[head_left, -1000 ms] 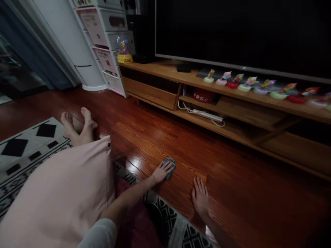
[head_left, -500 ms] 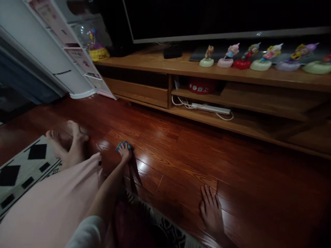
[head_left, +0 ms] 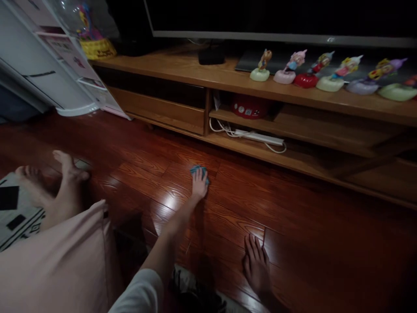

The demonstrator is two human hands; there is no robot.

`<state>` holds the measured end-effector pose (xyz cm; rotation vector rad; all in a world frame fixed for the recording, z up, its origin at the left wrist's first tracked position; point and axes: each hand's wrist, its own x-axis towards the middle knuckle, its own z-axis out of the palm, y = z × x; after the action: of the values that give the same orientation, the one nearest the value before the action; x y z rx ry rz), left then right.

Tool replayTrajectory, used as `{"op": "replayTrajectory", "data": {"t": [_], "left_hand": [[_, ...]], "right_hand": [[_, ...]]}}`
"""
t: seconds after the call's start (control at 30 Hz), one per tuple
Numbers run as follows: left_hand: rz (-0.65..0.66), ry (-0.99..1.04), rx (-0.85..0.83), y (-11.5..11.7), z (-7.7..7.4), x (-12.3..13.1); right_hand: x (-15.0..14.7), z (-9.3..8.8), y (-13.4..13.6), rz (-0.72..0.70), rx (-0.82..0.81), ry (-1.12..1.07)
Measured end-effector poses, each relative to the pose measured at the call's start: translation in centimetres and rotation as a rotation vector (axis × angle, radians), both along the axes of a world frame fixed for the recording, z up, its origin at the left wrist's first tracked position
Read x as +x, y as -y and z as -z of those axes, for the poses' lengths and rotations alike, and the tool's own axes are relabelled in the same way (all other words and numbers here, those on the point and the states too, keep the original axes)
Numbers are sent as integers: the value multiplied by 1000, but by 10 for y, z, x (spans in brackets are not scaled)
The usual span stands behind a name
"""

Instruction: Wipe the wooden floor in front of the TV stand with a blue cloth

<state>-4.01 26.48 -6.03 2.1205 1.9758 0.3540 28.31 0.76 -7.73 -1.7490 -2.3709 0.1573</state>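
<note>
On the wooden floor [head_left: 228, 208], my left hand [head_left: 200, 182] presses a bunched blue cloth [head_left: 198, 170] down with its fingers. The cloth shows beyond the fingertips and at the hand's right side; the rest lies hidden beneath the palm. My left arm reaches forward from a pale sleeve [head_left: 140, 291]. Lower and to the right, my right hand [head_left: 256, 265] rests palm down on the bare boards, its fingers stretched out and holding nothing.
A wooden TV stand [head_left: 169, 111] runs across the far side, with several small figurines [head_left: 260, 69] on top and a white power strip [head_left: 259, 137] on its low shelf. At left are bare feet [head_left: 67, 167], pink fabric [head_left: 61, 256] and a patterned rug [head_left: 16, 221].
My left hand has slid the blue cloth to the right and slightly forward across the floor. My right hand stays flat on the boards. The view has shifted a little.
</note>
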Motion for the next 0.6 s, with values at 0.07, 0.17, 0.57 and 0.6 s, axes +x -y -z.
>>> {"op": "replayTrajectory", "data": {"t": [0.07, 0.17, 0.57, 0.6], "left_hand": [[223, 29, -10, 19, 6, 53], [552, 35, 3, 63, 9, 113], [212, -74, -65, 130, -19, -36], [94, -93, -79, 136, -23, -62]], "right_hand": [[0, -1, 0, -16, 17, 11], [0, -1, 0, -16, 43, 26], [2, 7, -5, -16, 97, 21], [1, 8, -6, -13, 105, 20]]}}
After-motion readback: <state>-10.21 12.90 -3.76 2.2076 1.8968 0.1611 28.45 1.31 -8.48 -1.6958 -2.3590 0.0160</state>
